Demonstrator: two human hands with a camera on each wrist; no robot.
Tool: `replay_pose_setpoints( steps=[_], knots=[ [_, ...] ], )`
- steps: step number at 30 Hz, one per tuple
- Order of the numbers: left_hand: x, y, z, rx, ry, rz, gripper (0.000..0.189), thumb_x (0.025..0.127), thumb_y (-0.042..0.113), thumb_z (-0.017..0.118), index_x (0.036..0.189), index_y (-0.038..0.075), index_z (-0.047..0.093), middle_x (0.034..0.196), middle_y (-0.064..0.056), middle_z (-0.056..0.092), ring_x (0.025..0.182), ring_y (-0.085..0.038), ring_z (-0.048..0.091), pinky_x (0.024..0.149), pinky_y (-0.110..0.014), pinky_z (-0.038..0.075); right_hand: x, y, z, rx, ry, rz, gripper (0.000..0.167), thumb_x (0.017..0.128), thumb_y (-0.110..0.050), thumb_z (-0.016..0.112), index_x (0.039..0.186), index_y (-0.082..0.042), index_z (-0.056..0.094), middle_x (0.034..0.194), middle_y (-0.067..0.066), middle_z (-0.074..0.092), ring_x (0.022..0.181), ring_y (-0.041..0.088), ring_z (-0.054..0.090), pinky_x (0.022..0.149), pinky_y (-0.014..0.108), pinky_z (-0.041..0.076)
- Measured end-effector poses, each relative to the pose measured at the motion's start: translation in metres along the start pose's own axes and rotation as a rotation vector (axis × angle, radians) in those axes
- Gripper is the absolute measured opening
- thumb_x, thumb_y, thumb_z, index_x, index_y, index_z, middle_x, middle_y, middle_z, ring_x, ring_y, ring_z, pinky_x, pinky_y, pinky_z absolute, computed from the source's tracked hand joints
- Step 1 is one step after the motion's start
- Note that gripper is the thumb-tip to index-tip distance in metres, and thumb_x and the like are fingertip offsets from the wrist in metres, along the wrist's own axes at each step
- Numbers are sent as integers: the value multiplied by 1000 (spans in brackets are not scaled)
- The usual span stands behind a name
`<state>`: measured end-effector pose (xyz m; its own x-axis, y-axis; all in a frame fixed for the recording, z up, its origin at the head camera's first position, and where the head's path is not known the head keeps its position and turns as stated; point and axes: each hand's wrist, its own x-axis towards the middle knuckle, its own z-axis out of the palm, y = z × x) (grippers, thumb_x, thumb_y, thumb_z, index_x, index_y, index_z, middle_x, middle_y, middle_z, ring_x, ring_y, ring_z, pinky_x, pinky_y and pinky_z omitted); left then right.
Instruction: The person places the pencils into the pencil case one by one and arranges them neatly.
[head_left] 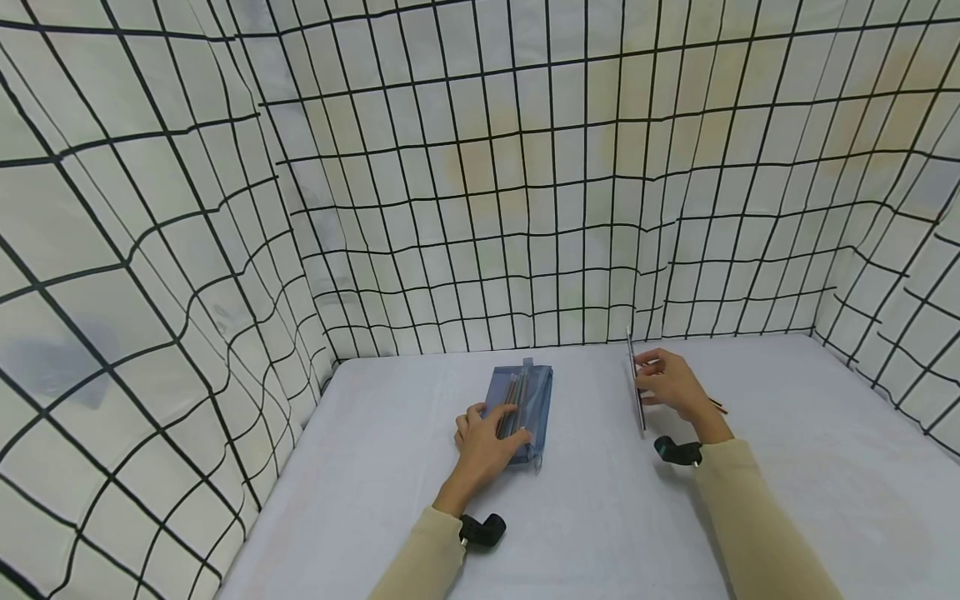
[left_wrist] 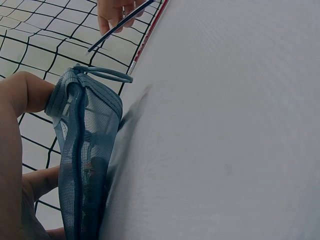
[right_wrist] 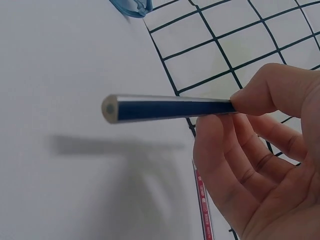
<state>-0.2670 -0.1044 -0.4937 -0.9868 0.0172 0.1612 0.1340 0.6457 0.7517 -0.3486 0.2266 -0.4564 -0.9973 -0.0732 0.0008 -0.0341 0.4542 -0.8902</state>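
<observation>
A blue mesh zip pouch point(head_left: 543, 396) lies on the white table, and its zipped edge with a cord loop shows in the left wrist view. My left hand point(head_left: 483, 446) grips the pouch across its near part, thumb at the zip end point(left_wrist: 62, 95). Several pencils point(head_left: 512, 392) show at the pouch's face; whether they lie in it or on it I cannot tell. To the right, my right hand point(head_left: 667, 383) pinches a dark blue and silver pencil point(right_wrist: 170, 109) between thumb and fingers, above the table. Its flat, unsharpened end faces the right wrist camera.
Beyond the right hand, partly hidden by the wrist, pencils point(head_left: 718, 405) lie on the table; a red one point(right_wrist: 202, 205) shows in the right wrist view. Black netting point(head_left: 525, 208) over white sheeting rises behind the table point(head_left: 585, 517) and at both sides.
</observation>
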Motion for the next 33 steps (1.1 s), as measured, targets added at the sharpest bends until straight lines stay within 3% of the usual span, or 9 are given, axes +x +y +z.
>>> replay_pose_setpoints(
  steps=[13, 33],
  knots=[
    [0, 0, 0, 13, -1, -7, 55, 85, 45, 71, 136, 25, 64, 154, -26, 33, 134, -43, 26, 108, -65, 23, 1, -6, 14, 60, -28, 31, 45, 95, -2, 62, 137, 5, 49, 119, 22, 58, 98, 27, 65, 77, 37, 62],
    [0, 1, 0, 13, -4, -7, 55, 86, 43, 72, 137, 24, 64, 153, -27, 33, 135, -44, 26, 108, -66, 23, 4, -8, 37, 49, -67, 50, 41, 95, -3, 63, 135, 2, 51, 118, 22, 62, 89, 23, 68, 74, 36, 62]
  ],
)
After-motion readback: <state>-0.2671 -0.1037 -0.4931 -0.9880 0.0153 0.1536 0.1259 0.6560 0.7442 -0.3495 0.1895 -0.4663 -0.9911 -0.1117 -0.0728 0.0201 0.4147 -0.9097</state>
